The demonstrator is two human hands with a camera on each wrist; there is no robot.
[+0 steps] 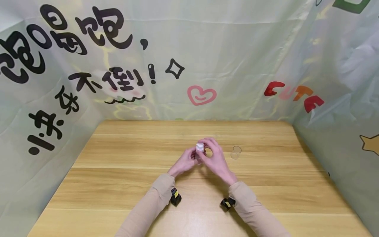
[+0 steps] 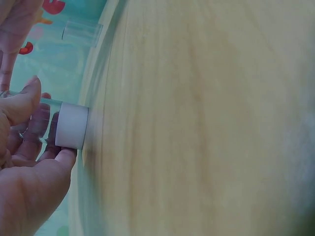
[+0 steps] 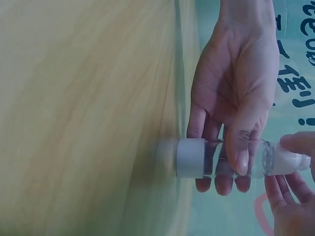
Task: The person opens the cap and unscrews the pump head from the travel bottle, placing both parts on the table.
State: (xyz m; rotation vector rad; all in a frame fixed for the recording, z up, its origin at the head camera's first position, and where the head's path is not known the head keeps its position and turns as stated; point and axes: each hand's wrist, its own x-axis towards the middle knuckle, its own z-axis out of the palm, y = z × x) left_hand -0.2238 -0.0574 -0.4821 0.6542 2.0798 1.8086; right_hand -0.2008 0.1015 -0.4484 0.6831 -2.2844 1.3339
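Observation:
Between both hands is a small clear bottle (image 3: 258,158) with a white base (image 3: 191,158) and a white top (image 1: 200,147). My left hand (image 1: 187,160) wraps its fingers and thumb around the clear body, as the right wrist view shows. At the other end, my right hand (image 1: 216,159) pinches the white top between thumb and fingers. The bottle stands roughly upright, its white base close over the table in the left wrist view. To the right of my right hand, a clear cylindrical cap (image 1: 235,153) is on the table.
The wooden table (image 1: 118,184) extends around the hands. A pale printed cloth (image 1: 237,56) with lettering and drawings hangs at the back and sides. Small black cameras are worn on the left wrist (image 1: 176,197) and the right wrist (image 1: 227,204).

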